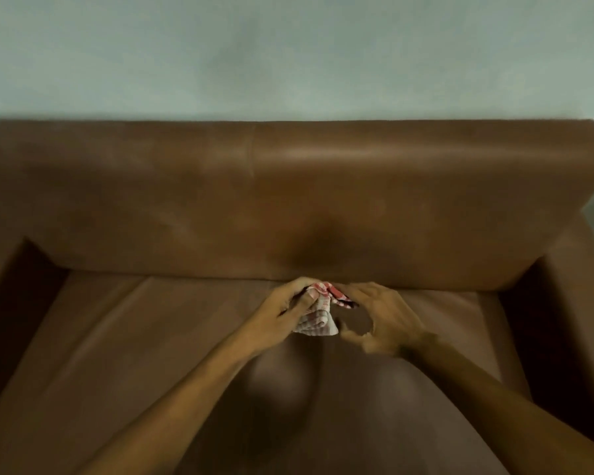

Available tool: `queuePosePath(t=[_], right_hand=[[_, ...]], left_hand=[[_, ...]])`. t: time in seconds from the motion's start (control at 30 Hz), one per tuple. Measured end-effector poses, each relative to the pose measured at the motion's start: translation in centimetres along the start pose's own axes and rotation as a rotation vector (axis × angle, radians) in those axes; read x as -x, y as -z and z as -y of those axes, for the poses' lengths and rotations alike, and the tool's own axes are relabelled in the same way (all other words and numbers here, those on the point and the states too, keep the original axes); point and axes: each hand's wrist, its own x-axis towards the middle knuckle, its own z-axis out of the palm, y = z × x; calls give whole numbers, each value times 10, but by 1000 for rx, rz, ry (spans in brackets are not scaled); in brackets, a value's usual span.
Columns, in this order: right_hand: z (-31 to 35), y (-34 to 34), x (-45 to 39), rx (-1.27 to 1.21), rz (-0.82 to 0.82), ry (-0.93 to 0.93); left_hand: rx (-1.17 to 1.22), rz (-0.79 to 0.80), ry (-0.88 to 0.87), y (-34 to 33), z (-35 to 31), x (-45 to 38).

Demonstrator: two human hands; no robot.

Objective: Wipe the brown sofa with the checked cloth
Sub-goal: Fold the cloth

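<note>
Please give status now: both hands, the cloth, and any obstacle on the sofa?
Left hand gripping checked cloth, bunched. Right hand at cloth's edge, grip unclear. Brown sofa seat: no obstacle seen.

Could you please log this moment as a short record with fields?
cloth: checked cloth, bunched, red and white
left hand: left hand gripping the cloth
right hand: right hand touching the cloth's right end, fingers curled; grip unclear
place: over the seat of the brown sofa, near the backrest base
background: pale wall
</note>
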Motion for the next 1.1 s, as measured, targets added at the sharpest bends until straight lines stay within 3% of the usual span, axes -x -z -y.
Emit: queuePosePath(t=[0.13, 0.33, 0.5, 0.6, 0.7, 0.97, 1.1], right_hand=[[47, -18, -31, 0, -107, 88], [132, -58, -73, -61, 123, 50], [233, -102, -102, -167, 283, 117], [295, -128, -113, -207, 324, 203], [357, -158, -120, -191, 325, 277], [521, -262, -105, -438, 406, 323], [609, -322, -78, -670, 515, 166]], left_hand=[[193, -114, 152, 30, 8, 46], [260, -341, 300, 92, 28, 143], [8, -342, 339, 144, 53, 244], [-144, -441, 302, 167, 71, 308], [-204, -579, 371, 188, 92, 376], [10, -940, 438, 227, 132, 581], [174, -1127, 502, 231, 148, 686]])
